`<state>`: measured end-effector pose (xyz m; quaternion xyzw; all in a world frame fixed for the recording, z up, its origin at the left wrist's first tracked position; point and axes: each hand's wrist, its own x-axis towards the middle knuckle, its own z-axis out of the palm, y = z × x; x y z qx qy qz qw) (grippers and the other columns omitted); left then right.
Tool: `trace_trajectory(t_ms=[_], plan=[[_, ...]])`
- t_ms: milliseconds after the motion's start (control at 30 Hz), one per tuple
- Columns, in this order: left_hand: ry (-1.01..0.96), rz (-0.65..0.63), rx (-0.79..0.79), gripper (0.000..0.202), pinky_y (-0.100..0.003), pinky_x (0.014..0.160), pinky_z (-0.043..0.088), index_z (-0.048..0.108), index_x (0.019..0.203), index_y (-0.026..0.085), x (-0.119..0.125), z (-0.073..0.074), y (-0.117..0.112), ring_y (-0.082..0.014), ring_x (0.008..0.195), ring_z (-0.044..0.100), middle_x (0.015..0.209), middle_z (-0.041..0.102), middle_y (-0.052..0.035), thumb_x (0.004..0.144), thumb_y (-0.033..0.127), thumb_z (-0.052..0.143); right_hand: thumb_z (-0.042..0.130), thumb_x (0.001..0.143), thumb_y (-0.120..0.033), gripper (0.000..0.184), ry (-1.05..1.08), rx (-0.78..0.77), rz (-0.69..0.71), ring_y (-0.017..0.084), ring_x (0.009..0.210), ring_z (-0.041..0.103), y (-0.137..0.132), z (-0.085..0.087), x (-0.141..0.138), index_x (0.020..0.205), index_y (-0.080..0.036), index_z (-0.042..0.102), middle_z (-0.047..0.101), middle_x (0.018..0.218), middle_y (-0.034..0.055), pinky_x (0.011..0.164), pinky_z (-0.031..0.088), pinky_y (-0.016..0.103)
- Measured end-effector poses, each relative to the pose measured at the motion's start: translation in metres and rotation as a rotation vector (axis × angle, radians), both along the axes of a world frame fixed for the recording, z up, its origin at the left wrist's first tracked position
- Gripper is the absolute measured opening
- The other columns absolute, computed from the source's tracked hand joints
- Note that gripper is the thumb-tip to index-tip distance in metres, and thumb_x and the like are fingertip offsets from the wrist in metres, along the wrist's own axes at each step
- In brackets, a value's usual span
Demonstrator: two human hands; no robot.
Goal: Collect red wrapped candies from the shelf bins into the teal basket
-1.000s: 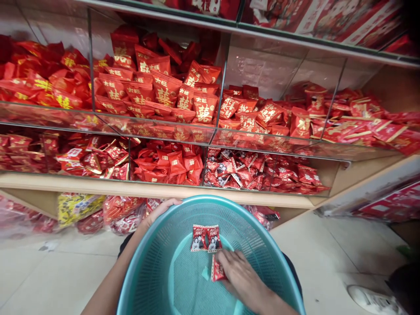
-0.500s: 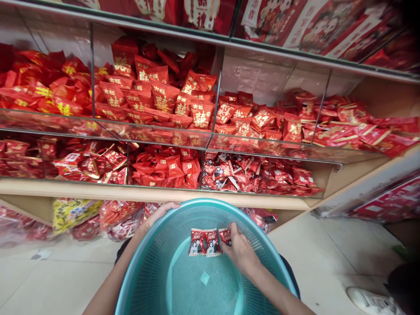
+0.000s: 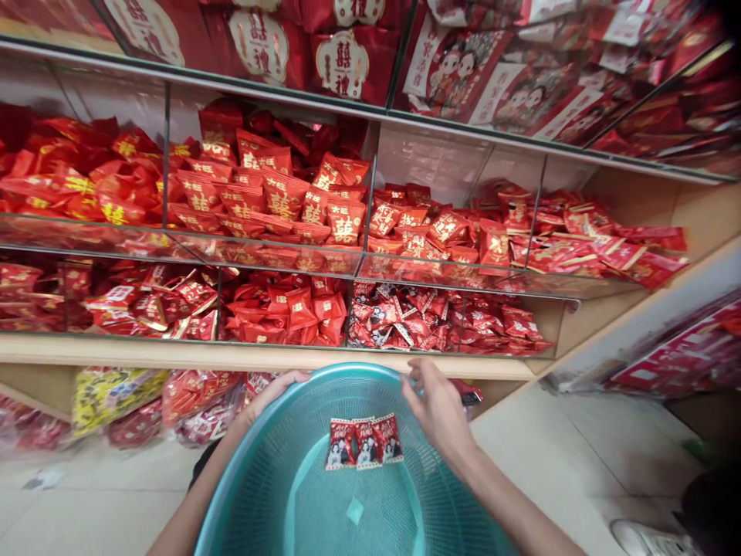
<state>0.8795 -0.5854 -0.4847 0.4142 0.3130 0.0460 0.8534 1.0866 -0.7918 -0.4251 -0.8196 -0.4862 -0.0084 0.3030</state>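
My left hand (image 3: 279, 390) grips the far left rim of a round teal plastic basket (image 3: 255, 479) with mesh walls. Three small red candy packets (image 3: 366, 445) with white pictured figures lie side by side inside it, toward its far side, slightly overlapping. My right hand (image 3: 438, 409) is raised over the basket's far right rim, thumb and fingers apart, with nothing in it. Just beyond the rim is a shelf bin holding similar red, black and white candy packets (image 3: 399, 316).
Glass-divided shelves hold heaps of red wrapped candies (image 3: 283, 193). Larger red gift bags (image 3: 344, 66) stand above. A yellow bag (image 3: 113, 394) and other plastic bags lie beneath the wooden ledge (image 3: 174, 354). Another person's white shoe (image 3: 648, 538) is at the lower right.
My right hand has let go of the third candy packet, which now lies against the other two, and has risen to the far rim. The camera view has tilted up slightly.
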Motion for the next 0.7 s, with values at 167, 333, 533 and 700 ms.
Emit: trace_trajectory(t_ms=[167,333,533,700], plan=[[0.013,0.001,-0.137,0.026,-0.024,0.052,0.038,0.065,0.073,0.013,0.000,0.003,-0.004,-0.0151,0.049,0.052,0.059,0.063,-0.0030,0.067,0.038,0.066,0.046,0.084,-0.034,0.033,-0.298,0.136,-0.118,0.027,0.096,0.049,0.031,0.029,0.041,0.112,-0.017,0.048,0.053,0.104,0.0128,0.079,0.040,0.039],[0.003,0.011,-0.167,0.024,-0.024,0.054,0.040,0.064,0.073,0.013,0.000,0.009,-0.007,-0.0164,0.052,0.054,0.062,0.064,-0.0042,0.066,0.036,0.066,0.049,0.082,-0.042,0.038,-0.263,0.010,-0.223,0.028,0.095,0.049,0.051,0.025,0.054,0.111,-0.019,0.049,0.055,0.107,0.0120,0.075,0.038,0.039],[0.037,0.007,-0.155,0.024,-0.025,0.054,0.039,0.064,0.072,0.014,0.000,0.018,-0.010,-0.0168,0.051,0.053,0.061,0.065,-0.0041,0.065,0.037,0.065,0.052,0.081,-0.043,0.038,-0.237,0.011,-0.234,0.028,0.097,0.049,0.054,0.021,0.056,0.110,-0.020,0.050,0.059,0.107,0.0105,0.076,0.034,0.039],[0.026,0.024,-0.123,0.021,-0.023,0.049,0.036,0.063,0.066,0.014,-0.001,0.022,-0.013,-0.0143,0.047,0.049,0.055,0.062,-0.0016,0.063,0.034,0.067,0.053,0.079,-0.041,0.036,-0.148,0.165,-0.200,0.027,0.096,0.050,0.049,0.023,0.061,0.109,-0.020,0.053,0.061,0.104,0.0092,0.080,0.036,0.043]])
